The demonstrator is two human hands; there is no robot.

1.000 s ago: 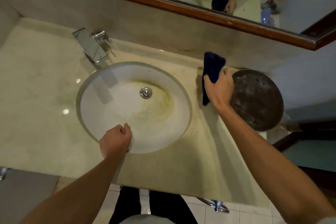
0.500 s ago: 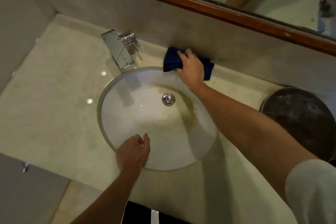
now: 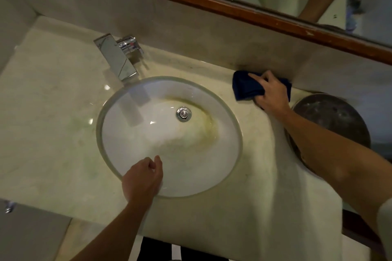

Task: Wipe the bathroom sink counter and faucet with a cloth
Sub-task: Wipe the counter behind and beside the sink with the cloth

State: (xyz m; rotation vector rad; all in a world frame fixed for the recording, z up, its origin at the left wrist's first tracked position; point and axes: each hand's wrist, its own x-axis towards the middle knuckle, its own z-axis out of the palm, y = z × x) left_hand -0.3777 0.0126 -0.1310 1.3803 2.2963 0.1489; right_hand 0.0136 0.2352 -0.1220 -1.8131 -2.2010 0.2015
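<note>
The cloth (image 3: 246, 89), gripped by the right hand (image 3: 270, 95), has slid rightward along the backsplash edge.

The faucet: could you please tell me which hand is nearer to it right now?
Left, though only slightly. The left hand rests on the basin's near rim, across the bowl from the faucet. The right hand grips the cloth far off to the faucet's right.

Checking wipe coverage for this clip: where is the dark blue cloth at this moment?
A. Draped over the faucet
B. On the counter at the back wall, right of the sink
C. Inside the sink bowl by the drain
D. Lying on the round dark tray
B: the right hand presses the dark blue cloth onto the counter against the back wall, between the sink and the round dark tray.
</note>
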